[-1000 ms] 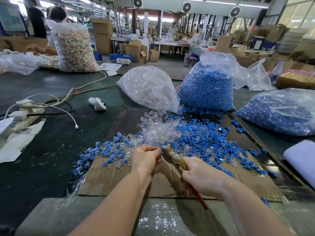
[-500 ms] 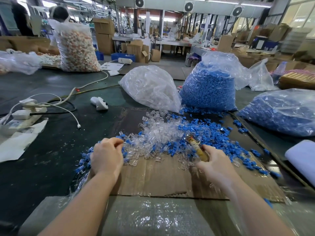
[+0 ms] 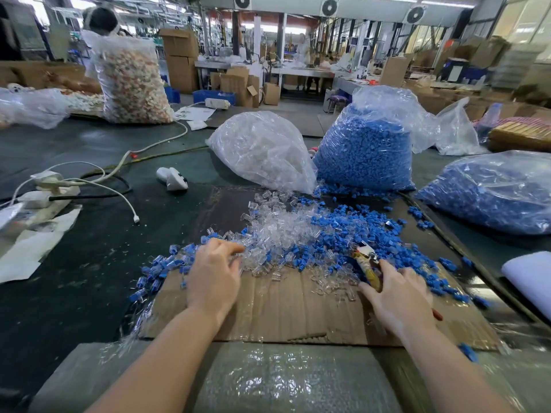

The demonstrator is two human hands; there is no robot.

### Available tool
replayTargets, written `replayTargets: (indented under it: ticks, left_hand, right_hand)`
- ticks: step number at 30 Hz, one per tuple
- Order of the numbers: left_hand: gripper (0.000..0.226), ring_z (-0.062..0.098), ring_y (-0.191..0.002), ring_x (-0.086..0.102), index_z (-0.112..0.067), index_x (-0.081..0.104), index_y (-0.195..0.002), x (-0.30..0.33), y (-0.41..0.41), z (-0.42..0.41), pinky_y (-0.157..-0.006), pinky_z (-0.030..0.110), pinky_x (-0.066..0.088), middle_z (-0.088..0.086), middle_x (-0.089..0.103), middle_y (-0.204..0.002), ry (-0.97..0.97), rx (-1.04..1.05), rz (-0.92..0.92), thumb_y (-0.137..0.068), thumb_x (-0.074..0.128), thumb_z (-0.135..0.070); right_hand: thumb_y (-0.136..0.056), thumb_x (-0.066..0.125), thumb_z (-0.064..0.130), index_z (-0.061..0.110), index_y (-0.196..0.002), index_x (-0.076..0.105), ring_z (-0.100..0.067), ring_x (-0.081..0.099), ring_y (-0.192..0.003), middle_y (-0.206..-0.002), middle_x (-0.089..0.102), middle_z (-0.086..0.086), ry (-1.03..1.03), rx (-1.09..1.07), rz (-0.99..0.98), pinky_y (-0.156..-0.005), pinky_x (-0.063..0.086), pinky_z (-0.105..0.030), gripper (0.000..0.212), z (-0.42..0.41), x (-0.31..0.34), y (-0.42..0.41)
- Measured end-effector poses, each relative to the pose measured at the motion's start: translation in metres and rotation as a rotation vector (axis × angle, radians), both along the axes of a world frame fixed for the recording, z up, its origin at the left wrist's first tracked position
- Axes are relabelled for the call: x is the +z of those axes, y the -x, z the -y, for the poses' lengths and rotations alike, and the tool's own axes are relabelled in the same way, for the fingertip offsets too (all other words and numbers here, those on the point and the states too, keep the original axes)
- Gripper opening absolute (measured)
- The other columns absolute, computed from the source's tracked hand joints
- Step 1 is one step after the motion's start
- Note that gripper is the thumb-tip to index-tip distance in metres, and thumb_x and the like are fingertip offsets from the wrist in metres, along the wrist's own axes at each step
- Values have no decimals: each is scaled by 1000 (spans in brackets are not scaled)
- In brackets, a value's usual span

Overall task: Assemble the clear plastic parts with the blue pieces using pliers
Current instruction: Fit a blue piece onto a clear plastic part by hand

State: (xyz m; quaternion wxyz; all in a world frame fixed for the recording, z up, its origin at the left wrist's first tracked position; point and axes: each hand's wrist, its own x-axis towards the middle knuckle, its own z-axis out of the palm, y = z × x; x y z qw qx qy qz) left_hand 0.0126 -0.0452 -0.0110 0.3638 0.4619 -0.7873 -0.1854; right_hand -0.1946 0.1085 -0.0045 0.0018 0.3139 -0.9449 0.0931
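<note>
Low in the frame, both forearms reach forward over a flattened cardboard sheet (image 3: 283, 311) lying on the dark table (image 3: 74, 278). The left hand (image 3: 213, 278), left of centre, has its fingers curled down into the near edge of the loose clear plastic parts (image 3: 277, 231); whether it actually grips one cannot be told. The right hand (image 3: 398, 296), lower right, is closed around the pliers (image 3: 368, 263), whose metal nose points up and away toward the scattered blue pieces (image 3: 357, 231) spread across the centre right of the cardboard. Behind the piles, at mid frame, a bag of clear parts (image 3: 262, 150) lies beside an upright bag of blue pieces (image 3: 366, 156); a second blue-filled bag (image 3: 492, 192) sits at the right edge.
</note>
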Motion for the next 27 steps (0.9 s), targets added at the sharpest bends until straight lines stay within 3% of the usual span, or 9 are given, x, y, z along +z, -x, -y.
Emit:
replayTargets:
  ticks: [4,10,14,19,24,27]
  left_hand:
    - [20,4,-87,51,-15,65,-108,-9,28,-22,-76,11,41,-9,56,-96,-21,-229,40,-88,59,-14]
    - [33,1,-103,38,-16,55,-126,-25,44,-34,-95,11,28,-5,48,-111,15,-245,100,-93,52,-21]
    - [27,3,-99,43,-13,60,-117,-27,44,-33,-94,16,36,-5,48,-106,1,-230,77,-92,54,-18]
    - [14,3,-92,47,-14,61,-102,-26,41,-34,-89,16,39,-5,50,-103,-15,-249,54,-90,57,-19]
    - [38,3,-94,44,-17,51,-129,-27,41,-33,-89,13,35,-9,39,-106,-11,-248,50,-91,56,-22]
    - [38,2,-95,39,-18,52,-129,-28,41,-32,-89,10,29,-11,35,-102,5,-271,86,-92,54,-24]
  right_hand:
    - [-88,43,62,24,-143,27,-27,41,-123,-130,45,-10,-33,-2,-6,-100,37,-40,68,-1,-1,0]
    - [-89,39,63,29,-142,28,-27,34,-129,-137,38,-7,-55,3,-33,-106,28,-47,64,1,7,-6]
    - [-91,52,46,32,-127,49,-20,37,-122,-127,45,2,158,124,-113,-104,26,-43,39,12,11,-15]
    - [-94,50,35,32,-113,60,-18,38,-114,-117,47,4,161,210,-129,-101,28,-41,21,35,7,-24]
    - [-94,50,30,30,-103,64,-20,39,-110,-109,45,2,57,154,-174,-97,28,-43,17,52,4,-26]
    - [-93,53,25,29,-103,64,-22,39,-111,-108,45,0,10,126,-167,-98,29,-47,16,58,3,-27]
